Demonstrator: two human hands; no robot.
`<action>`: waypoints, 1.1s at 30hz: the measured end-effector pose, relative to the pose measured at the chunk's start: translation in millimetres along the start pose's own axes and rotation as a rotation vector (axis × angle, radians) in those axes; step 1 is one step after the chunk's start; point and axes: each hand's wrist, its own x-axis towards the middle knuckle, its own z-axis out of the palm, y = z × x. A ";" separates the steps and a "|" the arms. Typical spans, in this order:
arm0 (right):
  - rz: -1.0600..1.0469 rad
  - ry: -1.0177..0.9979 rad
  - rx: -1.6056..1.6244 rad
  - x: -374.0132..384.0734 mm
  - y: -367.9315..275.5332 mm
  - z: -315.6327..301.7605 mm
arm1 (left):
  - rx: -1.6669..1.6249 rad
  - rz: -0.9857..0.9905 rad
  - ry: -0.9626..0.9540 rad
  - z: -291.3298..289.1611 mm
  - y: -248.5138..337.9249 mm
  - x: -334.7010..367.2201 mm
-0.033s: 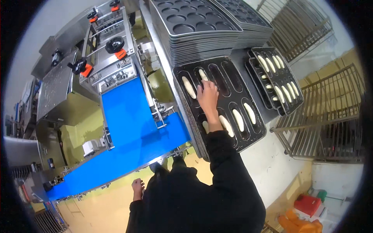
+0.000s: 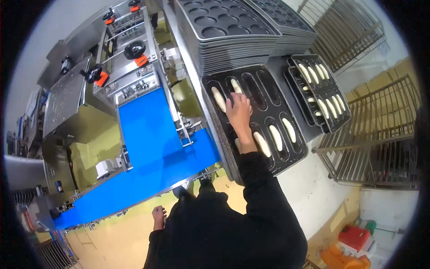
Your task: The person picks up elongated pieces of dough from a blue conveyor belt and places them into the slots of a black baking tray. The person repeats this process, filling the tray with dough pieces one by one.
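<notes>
My right hand (image 2: 240, 110) reaches over a dark baking tray (image 2: 262, 117) with long moulds. Its fingers close round the near end of a pale dough stick (image 2: 236, 85) in a far-row mould; the fingertips are partly hidden. Left of it lies another dough stick (image 2: 219, 99), and two far-row moulds to the right hold none. Near-row dough sticks show as one by my wrist (image 2: 262, 144), a middle one (image 2: 276, 137) and a right one (image 2: 289, 130). My left hand (image 2: 159, 217) hangs low beside my body, fingers loosely bent, with nothing in it.
A blue conveyor belt (image 2: 150, 139) runs along the left, below a machine with black handwheels (image 2: 135, 50). Stacked round-mould trays (image 2: 233, 27) stand beyond my tray. Further right are filled trays (image 2: 320, 92) and metal racks (image 2: 376, 130). A red box (image 2: 354, 237) sits lower right.
</notes>
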 end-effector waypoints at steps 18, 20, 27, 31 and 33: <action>0.172 -1.177 -0.091 -385.4 33.1 110.3 | 0.552 0.364 -0.048 -38.5 -13.4 37.4; 0.184 -1.151 -0.016 -380.0 38.4 104.3 | 0.561 0.348 -0.040 -46.5 -18.2 36.5; 0.385 -1.080 0.050 -385.6 28.4 94.8 | 0.655 0.321 0.017 -62.4 -30.2 42.0; 0.417 -1.064 0.029 -396.0 23.3 96.5 | 0.691 0.421 -0.008 -60.3 -25.7 49.3; 0.459 -1.064 -0.016 -396.3 19.6 96.6 | 0.686 0.444 -0.045 -59.2 -22.2 52.1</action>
